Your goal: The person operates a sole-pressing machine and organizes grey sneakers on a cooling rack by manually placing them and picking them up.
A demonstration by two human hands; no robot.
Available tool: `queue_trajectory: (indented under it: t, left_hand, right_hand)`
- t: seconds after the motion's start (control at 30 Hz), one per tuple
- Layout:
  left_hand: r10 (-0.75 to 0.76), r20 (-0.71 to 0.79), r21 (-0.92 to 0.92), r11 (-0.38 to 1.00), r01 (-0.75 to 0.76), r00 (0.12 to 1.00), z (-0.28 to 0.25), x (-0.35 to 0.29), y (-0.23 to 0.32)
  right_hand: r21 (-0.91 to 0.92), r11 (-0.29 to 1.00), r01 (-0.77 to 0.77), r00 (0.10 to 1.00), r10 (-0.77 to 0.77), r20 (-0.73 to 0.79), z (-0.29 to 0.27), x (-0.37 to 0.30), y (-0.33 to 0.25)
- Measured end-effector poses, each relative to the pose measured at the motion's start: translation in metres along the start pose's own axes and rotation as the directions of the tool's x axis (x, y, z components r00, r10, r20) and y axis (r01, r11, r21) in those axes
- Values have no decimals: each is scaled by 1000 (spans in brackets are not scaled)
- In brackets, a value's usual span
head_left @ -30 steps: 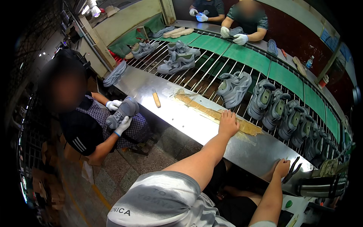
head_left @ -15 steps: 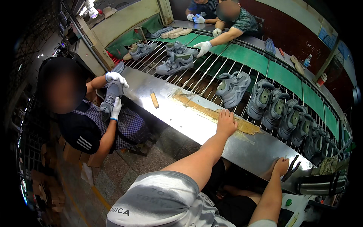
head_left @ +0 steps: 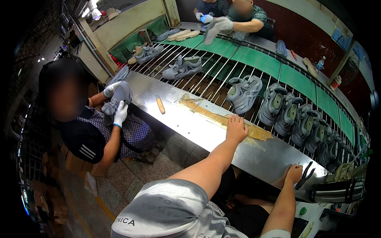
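My left hand rests on a strip of yellowish-brown tape stuck to the metal bench top. Its fingers lie over the strip, holding no object. Farther right, my right hand is closed with its knuckles up on the bench, right beside black-handled pliers; nothing shows in it. Beyond my left hand, a pair of grey sneakers leans on the wire rack. A row of grey sneakers stands tilted to the right of the pair.
At left, a person in white gloves holds a grey shoe. Across the rack, a gloved hand lifts another shoe. A wooden-handled tool lies on the bench; a metal cylinder is at the right.
The person across the rack has picked up a grey shoe and drawn it away over the green strip. The person at left has turned and lowered their shoe slightly. My hands stay put.
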State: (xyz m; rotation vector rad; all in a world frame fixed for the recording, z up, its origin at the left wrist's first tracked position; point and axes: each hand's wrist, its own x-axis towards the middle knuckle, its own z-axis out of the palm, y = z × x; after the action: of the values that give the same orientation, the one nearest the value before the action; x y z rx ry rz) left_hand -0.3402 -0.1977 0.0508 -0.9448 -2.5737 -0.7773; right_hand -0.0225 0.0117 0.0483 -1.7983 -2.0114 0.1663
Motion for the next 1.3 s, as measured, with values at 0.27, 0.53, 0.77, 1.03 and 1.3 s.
queue_trajectory:
  t: [0.27,0.53,0.77,1.03,1.3]
  left_hand:
    - [-1,30,28,1000,0,1000,-6,3,-5]
    - [-1,27,1,1000,1,1000,-5,4,-10]
    - [-7,21,-9,1000,7,1000,-6,4,-17]
    - [-12,40,-5,1000,12,999,-14,8,-19]
    - [8,-9,-5,1000,-8,1000,-14,9,-24]
  right_hand:
    - [-15,1000,6,1000,-6,-6,-4,-5,-7]
    - [-27,1000,10,1000,-10,-13,-1,-6,-9]
    - [-23,1000,6,1000,-6,-16,-5,-12,-17]
    - [-11,1000,6,1000,-6,-16,-7,-15,-21]
    - [-3,1000,12,1000,-12,-28,-8,-19,-27]
